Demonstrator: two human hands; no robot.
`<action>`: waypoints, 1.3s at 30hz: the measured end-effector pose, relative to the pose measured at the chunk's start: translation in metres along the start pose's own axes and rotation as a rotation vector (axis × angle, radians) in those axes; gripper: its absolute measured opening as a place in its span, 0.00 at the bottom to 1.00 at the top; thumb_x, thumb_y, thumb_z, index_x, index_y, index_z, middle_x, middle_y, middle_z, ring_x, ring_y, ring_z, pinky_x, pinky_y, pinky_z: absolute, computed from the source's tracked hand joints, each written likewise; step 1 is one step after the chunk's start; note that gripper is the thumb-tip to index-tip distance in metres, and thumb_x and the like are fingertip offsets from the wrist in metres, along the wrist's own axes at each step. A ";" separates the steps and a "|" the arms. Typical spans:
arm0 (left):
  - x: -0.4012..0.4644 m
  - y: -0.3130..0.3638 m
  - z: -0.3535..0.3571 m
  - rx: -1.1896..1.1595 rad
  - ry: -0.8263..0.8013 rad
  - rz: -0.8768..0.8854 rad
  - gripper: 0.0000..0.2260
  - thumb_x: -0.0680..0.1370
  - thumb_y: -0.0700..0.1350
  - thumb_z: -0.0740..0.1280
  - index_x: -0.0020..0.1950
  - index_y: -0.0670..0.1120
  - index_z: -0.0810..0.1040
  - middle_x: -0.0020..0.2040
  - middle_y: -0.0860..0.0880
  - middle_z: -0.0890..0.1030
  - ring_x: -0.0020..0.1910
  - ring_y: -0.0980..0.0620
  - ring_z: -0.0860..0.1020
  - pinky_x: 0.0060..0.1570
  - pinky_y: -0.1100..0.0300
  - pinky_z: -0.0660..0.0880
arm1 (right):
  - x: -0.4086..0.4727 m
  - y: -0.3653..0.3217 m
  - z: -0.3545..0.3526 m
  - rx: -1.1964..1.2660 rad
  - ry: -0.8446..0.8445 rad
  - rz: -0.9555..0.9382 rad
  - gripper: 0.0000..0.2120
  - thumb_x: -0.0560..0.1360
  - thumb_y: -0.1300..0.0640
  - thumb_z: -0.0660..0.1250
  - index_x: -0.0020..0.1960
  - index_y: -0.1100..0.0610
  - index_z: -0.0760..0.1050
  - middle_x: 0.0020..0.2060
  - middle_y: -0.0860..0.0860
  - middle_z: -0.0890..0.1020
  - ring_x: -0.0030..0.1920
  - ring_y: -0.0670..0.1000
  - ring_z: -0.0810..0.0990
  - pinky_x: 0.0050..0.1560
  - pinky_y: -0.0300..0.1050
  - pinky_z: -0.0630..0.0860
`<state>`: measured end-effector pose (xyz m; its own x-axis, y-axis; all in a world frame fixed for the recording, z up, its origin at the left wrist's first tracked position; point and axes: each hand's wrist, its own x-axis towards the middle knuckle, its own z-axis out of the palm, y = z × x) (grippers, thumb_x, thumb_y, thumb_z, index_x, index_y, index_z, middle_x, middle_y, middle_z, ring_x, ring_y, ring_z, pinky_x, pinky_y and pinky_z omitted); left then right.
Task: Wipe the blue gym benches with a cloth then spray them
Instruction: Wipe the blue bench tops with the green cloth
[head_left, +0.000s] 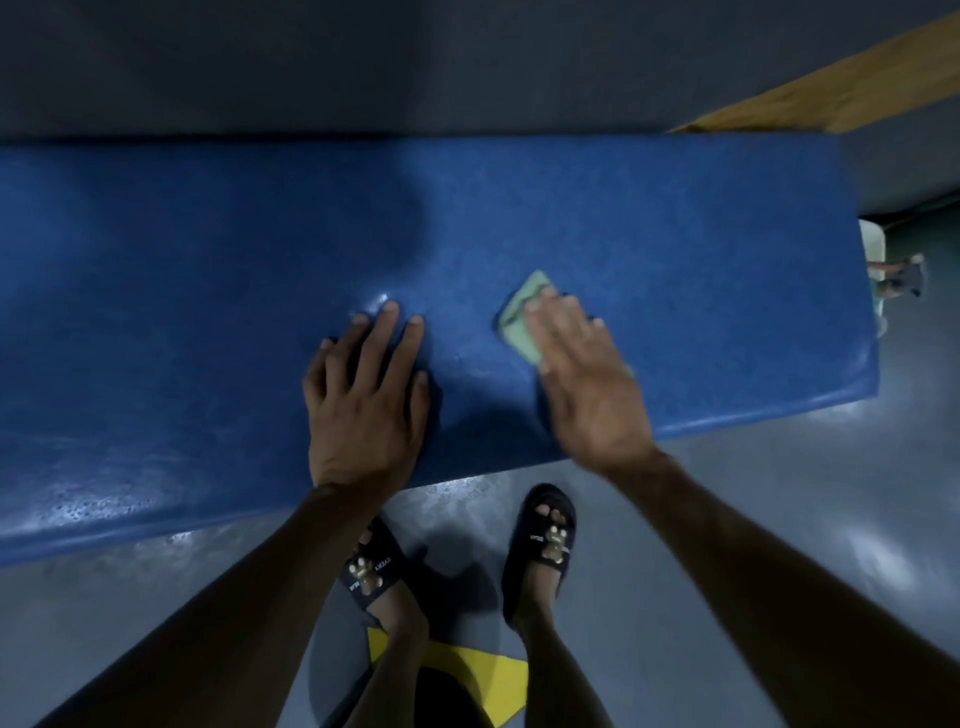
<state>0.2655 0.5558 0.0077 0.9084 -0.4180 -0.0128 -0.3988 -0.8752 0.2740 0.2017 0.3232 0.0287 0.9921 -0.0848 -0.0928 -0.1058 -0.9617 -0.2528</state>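
Observation:
A long blue padded gym bench (208, 260) runs across the view from left to right. My left hand (366, 400) lies flat on its top near the front edge, fingers straight and spread. To its right, my right hand (587, 384) presses a folded pale green cloth (522, 322) onto the bench with straight fingers. Most of the cloth is hidden under the palm, with one corner sticking out past the fingertips. The right hand looks a little blurred.
Grey glossy floor (779, 519) lies in front of the bench, with my feet in black sandals (543, 551) and a yellow floor marking (467, 675). Past the bench's right end (862, 312) stands a spray bottle (901, 278), partly hidden. A wooden strip (831, 88) runs at the upper right.

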 end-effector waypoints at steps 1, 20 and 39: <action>0.000 0.000 0.000 -0.003 0.000 0.001 0.22 0.84 0.53 0.55 0.78 0.51 0.66 0.80 0.50 0.63 0.77 0.45 0.61 0.74 0.44 0.56 | -0.002 0.025 -0.007 0.015 0.025 0.075 0.27 0.82 0.55 0.53 0.80 0.57 0.60 0.79 0.55 0.61 0.80 0.57 0.57 0.78 0.61 0.56; 0.021 0.001 -0.024 -0.172 0.014 -0.067 0.22 0.83 0.49 0.57 0.77 0.48 0.68 0.77 0.48 0.68 0.71 0.43 0.66 0.65 0.45 0.63 | 0.064 0.084 -0.022 -0.073 0.073 0.128 0.27 0.82 0.56 0.49 0.80 0.60 0.57 0.79 0.58 0.59 0.79 0.60 0.57 0.77 0.61 0.58; 0.082 -0.013 -0.005 0.046 0.049 -0.077 0.23 0.83 0.48 0.57 0.79 0.48 0.64 0.79 0.50 0.65 0.75 0.44 0.64 0.69 0.45 0.59 | 0.140 0.113 -0.027 0.015 0.250 0.609 0.28 0.83 0.54 0.48 0.81 0.59 0.53 0.81 0.57 0.55 0.80 0.59 0.52 0.79 0.57 0.50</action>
<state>0.3461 0.5340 0.0077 0.9413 -0.3374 0.0152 -0.3317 -0.9150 0.2296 0.3300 0.1961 0.0133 0.7399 -0.6727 0.0029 -0.6526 -0.7189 -0.2393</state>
